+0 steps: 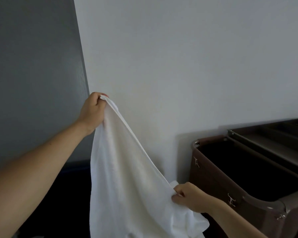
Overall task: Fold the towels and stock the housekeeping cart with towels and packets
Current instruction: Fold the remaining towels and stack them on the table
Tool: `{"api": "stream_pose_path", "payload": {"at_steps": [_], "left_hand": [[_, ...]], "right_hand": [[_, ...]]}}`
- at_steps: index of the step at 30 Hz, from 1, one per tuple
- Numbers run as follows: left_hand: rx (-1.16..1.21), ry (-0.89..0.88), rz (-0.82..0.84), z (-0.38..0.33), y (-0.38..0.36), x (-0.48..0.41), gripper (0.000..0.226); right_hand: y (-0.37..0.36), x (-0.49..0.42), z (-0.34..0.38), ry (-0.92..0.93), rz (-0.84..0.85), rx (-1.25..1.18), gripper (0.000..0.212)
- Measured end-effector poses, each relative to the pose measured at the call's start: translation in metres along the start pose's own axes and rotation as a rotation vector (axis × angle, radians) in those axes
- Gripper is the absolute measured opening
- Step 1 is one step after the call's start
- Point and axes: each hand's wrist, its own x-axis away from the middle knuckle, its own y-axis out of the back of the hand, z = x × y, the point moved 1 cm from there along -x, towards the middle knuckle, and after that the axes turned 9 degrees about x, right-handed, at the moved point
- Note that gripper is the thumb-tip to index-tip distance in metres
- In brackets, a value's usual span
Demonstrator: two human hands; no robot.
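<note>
A white towel (126,177) hangs stretched in the air before a pale wall. My left hand (93,112) is raised high and grips one corner of it. My right hand (191,197) is lower and to the right, pinching the same hemmed edge further down. That edge runs taut and slanted between my two hands, and the rest of the cloth droops below the frame. The brown housekeeping cart (213,170) stands at the right, just beyond my right hand. No packets are in view.
The cart's dark open laundry bag (251,176) faces up, with a divided top tray (272,136) behind it. A grey door or panel (33,74) fills the left side. The floor below is dark.
</note>
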Motion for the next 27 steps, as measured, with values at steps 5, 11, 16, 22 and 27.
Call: {"api": "stream_pose_path", "payload": {"at_steps": [5,11,16,22,27], "left_hand": [[-0.064,-0.001,-0.021,0.011,0.023,-0.003,0.026],[-0.133,0.015,-0.03,0.029,0.036,0.007,0.036],[-0.159,0.097,-0.011,0.041,0.031,0.013,0.029],[-0.093,0.139,0.004,0.037,0.027,0.017,0.027],[-0.045,0.166,0.135,0.033,0.029,0.03,0.024]], "right_hand": [[0.034,0.019,-0.021,-0.046,-0.15,-0.391,0.024],[0.084,0.037,-0.043,-0.114,-0.529,-0.634,0.008],[0.087,0.035,-0.046,-0.139,-0.768,-0.65,0.015],[0.08,0.038,-0.049,-0.158,-0.847,-0.435,0.022],[0.075,0.038,-0.052,-0.184,-0.902,-0.393,0.025]]}}
